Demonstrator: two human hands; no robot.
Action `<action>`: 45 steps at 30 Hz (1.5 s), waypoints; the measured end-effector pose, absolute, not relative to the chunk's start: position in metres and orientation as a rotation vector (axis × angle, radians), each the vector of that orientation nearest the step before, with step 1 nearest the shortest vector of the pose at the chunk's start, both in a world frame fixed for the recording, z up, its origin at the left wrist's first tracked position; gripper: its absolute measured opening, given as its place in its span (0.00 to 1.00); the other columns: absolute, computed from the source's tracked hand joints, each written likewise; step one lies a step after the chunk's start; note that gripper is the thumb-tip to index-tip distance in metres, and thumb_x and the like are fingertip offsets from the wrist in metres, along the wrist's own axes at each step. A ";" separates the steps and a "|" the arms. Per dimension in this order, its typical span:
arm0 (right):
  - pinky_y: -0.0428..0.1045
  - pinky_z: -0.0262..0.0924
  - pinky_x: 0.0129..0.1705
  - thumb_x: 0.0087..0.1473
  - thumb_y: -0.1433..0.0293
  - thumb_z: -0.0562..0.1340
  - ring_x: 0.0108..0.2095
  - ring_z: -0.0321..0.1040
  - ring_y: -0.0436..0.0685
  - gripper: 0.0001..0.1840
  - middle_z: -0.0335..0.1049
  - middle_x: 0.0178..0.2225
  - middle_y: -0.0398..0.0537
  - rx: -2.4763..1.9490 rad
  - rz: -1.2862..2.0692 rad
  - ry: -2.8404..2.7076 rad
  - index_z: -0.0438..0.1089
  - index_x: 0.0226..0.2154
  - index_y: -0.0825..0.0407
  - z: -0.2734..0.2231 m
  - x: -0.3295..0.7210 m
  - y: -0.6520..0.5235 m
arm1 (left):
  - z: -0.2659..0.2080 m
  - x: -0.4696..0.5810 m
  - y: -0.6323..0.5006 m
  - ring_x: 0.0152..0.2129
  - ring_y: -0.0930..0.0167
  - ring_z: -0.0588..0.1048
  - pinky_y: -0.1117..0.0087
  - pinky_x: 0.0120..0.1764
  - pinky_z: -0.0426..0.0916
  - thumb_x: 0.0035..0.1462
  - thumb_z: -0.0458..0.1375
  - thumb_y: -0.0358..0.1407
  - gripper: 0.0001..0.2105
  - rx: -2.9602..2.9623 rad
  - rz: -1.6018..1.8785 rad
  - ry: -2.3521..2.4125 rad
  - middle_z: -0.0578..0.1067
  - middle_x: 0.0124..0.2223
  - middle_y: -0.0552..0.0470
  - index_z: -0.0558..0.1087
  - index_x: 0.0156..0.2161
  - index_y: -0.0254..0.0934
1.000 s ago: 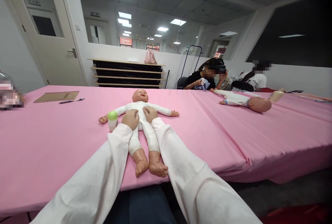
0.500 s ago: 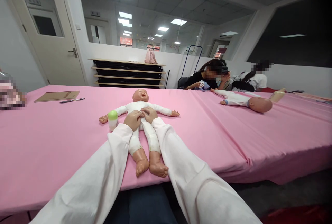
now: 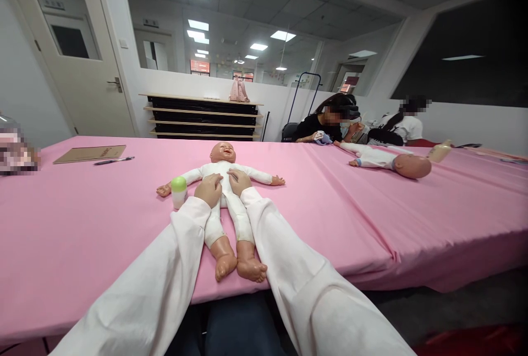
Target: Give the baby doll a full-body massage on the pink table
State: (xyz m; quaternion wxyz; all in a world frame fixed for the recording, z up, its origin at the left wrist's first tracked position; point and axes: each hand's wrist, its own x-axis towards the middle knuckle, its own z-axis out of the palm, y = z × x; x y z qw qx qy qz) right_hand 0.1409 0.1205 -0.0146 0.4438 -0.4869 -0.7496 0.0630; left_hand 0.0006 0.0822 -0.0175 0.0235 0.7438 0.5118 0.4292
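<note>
A baby doll (image 3: pixel 237 215) with a white cloth body lies on its back, head away from me and feet at the near table edge. My left hand (image 3: pixel 209 190) rests on one side of its belly, fingers extended over the cloth. On the other side of the belly lies my right hand (image 3: pixel 239 182), its fingers also stretched out. A narrow strip of white cloth shows between the two hands. Neither hand holds anything. Close to my left wrist stands a small white bottle with a green cap (image 3: pixel 179 192), beside the doll's arm.
The table has a pink cloth (image 3: pixel 322 224). A brown notebook (image 3: pixel 89 154) and a pen (image 3: pixel 114 161) lie at left. Another doll (image 3: pixel 412 165) and a cream bottle (image 3: pixel 439 151) are at right, near a seated person (image 3: pixel 317 125) in black and one in white.
My hands have drawn apart sideways on the doll's belly, opening a gap between the fingertips. The seated person in black has lowered a raised hand.
</note>
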 end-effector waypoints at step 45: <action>0.52 0.59 0.47 0.60 0.70 0.45 0.41 0.67 0.55 0.21 0.72 0.37 0.52 -1.280 0.086 -1.844 0.72 0.32 0.55 -0.013 0.144 0.119 | -0.007 0.001 0.073 0.44 0.66 0.70 0.62 0.51 0.64 0.51 0.48 0.25 0.15 2.313 1.246 1.675 0.73 0.45 0.47 0.73 0.41 0.32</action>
